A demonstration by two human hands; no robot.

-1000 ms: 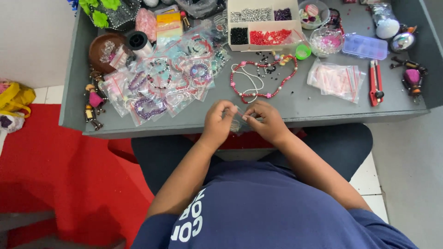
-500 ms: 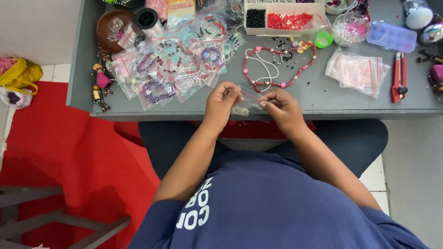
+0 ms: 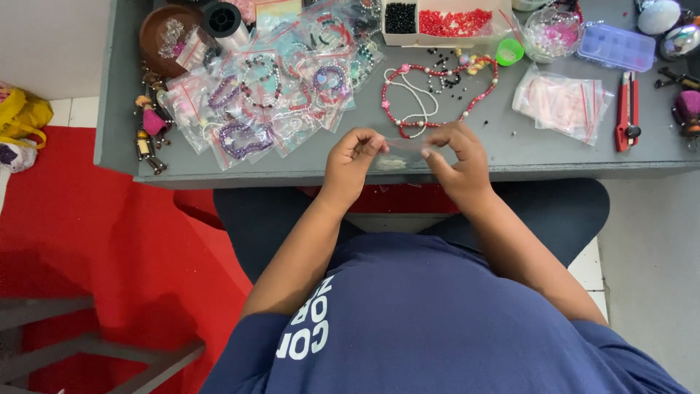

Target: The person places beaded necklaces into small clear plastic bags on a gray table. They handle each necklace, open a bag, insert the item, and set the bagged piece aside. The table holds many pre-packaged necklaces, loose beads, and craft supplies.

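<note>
While a small clear plastic bag is held stretched between them at the near edge of the desk, the left hand and the right hand are both closed, each pinching one end; the bag appears to be kept taut at its mouth, though what lies inside cannot be made out. Just beyond the fingers, a red and white beaded necklace is laid in a loop, within easy reach. To the left of the hands, a fan of clear bags holding bracelets is spread, overlapping, toward a brown bowl. To the right, a stack of empty zip bags is seen beside a red cutter. Farther off, a divided tray of black and red beads is set against the far side. A bare strip of desk is left only directly in front of the hands and between the necklace and the zip bags.
</note>
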